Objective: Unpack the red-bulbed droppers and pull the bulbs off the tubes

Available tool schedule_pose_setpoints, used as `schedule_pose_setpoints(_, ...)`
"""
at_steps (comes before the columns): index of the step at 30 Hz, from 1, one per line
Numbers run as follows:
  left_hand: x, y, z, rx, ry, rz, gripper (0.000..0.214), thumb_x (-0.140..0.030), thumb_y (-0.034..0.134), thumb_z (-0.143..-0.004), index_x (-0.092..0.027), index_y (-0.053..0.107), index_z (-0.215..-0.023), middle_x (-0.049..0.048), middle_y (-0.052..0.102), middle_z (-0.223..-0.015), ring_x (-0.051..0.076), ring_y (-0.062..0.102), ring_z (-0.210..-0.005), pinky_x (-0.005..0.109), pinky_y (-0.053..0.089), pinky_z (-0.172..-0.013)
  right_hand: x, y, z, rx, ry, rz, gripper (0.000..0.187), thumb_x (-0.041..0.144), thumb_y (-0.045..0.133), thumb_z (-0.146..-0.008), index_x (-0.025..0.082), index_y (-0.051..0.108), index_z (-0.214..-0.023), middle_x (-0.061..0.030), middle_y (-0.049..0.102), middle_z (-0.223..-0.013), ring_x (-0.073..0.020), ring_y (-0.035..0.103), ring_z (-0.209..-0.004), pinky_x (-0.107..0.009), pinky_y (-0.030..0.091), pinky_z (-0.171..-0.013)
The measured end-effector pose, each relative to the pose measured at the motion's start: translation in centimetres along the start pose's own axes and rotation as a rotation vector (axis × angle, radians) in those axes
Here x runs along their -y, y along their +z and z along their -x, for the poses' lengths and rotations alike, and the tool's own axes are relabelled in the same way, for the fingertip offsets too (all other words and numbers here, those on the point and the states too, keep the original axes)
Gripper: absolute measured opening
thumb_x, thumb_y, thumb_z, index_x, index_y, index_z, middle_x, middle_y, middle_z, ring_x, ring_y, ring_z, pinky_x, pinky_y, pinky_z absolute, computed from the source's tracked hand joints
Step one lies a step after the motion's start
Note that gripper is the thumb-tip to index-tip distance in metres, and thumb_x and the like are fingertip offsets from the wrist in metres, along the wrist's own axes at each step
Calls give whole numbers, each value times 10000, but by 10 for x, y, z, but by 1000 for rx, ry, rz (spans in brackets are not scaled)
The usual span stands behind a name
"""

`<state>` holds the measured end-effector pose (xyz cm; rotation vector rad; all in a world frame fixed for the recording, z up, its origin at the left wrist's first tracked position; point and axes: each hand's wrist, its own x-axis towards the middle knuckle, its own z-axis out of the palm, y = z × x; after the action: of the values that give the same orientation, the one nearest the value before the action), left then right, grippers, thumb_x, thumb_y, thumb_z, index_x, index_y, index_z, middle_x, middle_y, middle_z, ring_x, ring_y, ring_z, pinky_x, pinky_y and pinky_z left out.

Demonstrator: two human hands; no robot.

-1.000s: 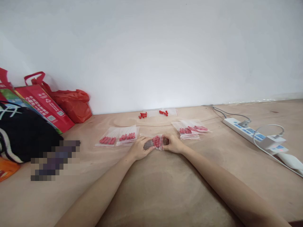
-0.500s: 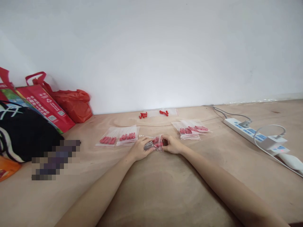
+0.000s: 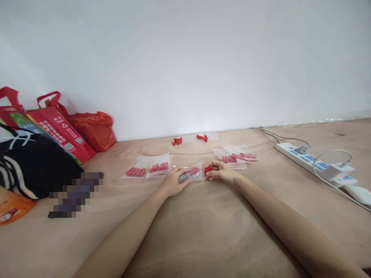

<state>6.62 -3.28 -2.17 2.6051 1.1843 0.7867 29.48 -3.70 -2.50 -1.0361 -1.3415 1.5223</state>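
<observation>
In front of me my left hand [image 3: 174, 181] is closed on the left end of a clear zip bag [image 3: 199, 176]. Red pieces and something dark grey show through the plastic. My right hand [image 3: 222, 172] pinches a small, elongated red piece [image 3: 208, 169] just off the bag's right-hand, red-lined edge. Whether the piece touches the bag I cannot tell. Filled zip bags with red pieces [image 3: 159, 166] lie to the left of my hands. A stack of similar filled bags [image 3: 228, 157] lies behind my right hand.
Loose red pieces [image 3: 177, 141] and a zip bag [image 3: 213, 136] with red pieces on it lie near the wall. At right is a white power strip [image 3: 301, 156] with plugs and cables. Red bags [image 3: 97, 131], a black cloth bag [image 3: 43, 166] and a blurred dark object [image 3: 75, 195] are at left.
My right hand has drawn a little to the right, and a red piece now shows between its fingers outside the bag. My left hand keeps its grip. The view has shifted slightly.
</observation>
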Motion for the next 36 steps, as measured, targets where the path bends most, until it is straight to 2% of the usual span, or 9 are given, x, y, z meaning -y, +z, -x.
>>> schedule_pose_setpoints(4, 0, -2, 5, 6, -13, 0, 301, -369, 549, -752, -211, 559, -1008, 38, 569, -937, 185, 536, -902, 328, 443, -800, 6, -6, 7, -38, -38, 85, 246, 291, 712, -543, 161, 543, -666, 27, 592, -595, -87, 561, -563, -250, 480, -594)
schedule_pose_setpoints(10, -4, -4, 23, -38, -88, -56, 276, -372, 501, -782, -201, 555, -993, 46, 539, -965, 182, 542, -888, 326, 456, -787, 27, -48, 17, -260, -137, 192, 234, 328, 690, -585, 170, 580, -717, -5, 612, -683, -109, 570, -624, -272, 480, -635)
schedule_pose_setpoints(13, -8, -4, 26, -56, -120, -89, 267, -368, 492, -787, -206, 556, -990, 40, 538, -944, 173, 553, -841, 322, 465, -769, 23, -57, 11, -432, -269, 278, 198, 331, 624, -658, 169, 561, -754, -18, 597, -693, -122, 565, -622, -285, 475, -624)
schedule_pose_setpoints(16, -11, -4, 26, -64, -122, -103, 252, -357, 492, -787, -204, 558, -976, 36, 537, -913, 161, 555, -802, 314, 469, -754, 10, -47, -2, -564, -503, 613, 120, 277, 548, -719, 173, 572, -773, -39, 576, -749, -138, 555, -665, -291, 466, -635)
schedule_pose_setpoints(18, -11, -5, 25, -72, -103, -108, 252, -353, 499, -782, -199, 559, -973, 40, 540, -909, 165, 551, -816, 317, 467, -762, -1, -36, -9, -565, -653, 879, 115, 226, 497, -750, 177, 593, -790, -54, 554, -793, -144, 543, -711, -289, 461, -665)
schedule_pose_setpoints(20, -11, -6, 24, -90, -71, -125, 260, -356, 516, -770, -196, 565, -969, 50, 545, -925, 180, 541, -860, 332, 457, -786, -11, -26, -15, -532, -719, 1090, 170, 188, 441, -786, 175, 604, -835, -74, 540, -842, -150, 536, -749, -279, 457, -672)
schedule_pose_setpoints(24, -10, -7, 23, -103, -13, -161, 262, -353, 531, -760, -205, 577, -970, 62, 547, -970, 203, 520, -926, 361, 437, -827, -21, -18, -19, -411, -667, 1368, 200, 152, 419, -809, 176, 610, -864, -88, 523, -908, -151, 535, -775, -261, 454, -675)
schedule_pose_setpoints(29, -8, -6, 23, -60, -11, -122, 262, -332, 521, -768, -206, 566, -993, 59, 547, -978, 198, 518, -942, 354, 436, -840, -21, -18, -18, -336, -587, 1420, 141, 266, 521, -791, 183, 607, -866, -78, 510, -938, -155, 537, -788, -261, 456, -689)
schedule_pose_setpoints(36, -7, -7, 22, -11, -40, -96, 307, -338, 502, -778, -180, 543, -1038, 74, 555, -1047, 199, 516, -978, 358, 423, -877, -16, -13, -10, -324, -609, 1435, 312, 439, 521, -775, 165, 603, -899, -96, 520, -940, -183, 499, -835, -301, 401, -738)
